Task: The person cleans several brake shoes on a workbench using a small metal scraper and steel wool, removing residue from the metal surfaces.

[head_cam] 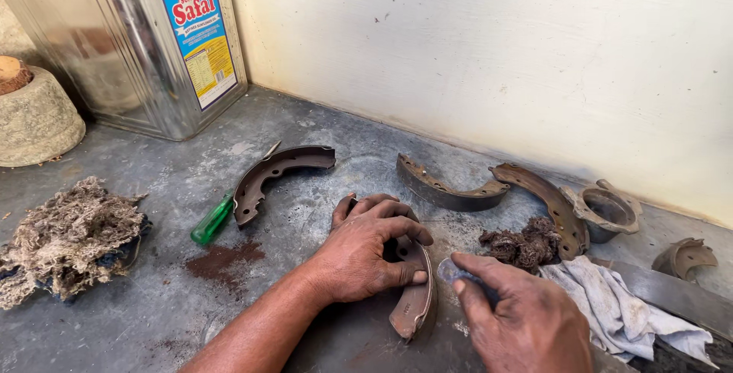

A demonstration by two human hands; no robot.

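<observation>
The left hand (366,255) presses down on a curved, rusty brown metal brake shoe (416,297) that lies near the front edge of the grey bench (153,319), with the fingers curled over its top end. The right hand (519,316) is just beside it, pinching a small grey-blue scrap (450,270) between thumb and fingers against the shoe's outer curve. Close behind the right hand sit a dark brown wad of fibre (523,243) and a dirty white rag (618,308). Three more curved rusty brake shoes lie farther back: one (275,171) beside a green-handled screwdriver (217,216), and two (447,186) (550,201) near the pale wall. A round metal cup part (607,213) rests by the wall. A pile of brown rust dust (221,258) lies left of the left arm. At the left edge is a tangled heap of tan threads (69,235), and a big shiny tin can (134,37) stands in the back left corner.
</observation>
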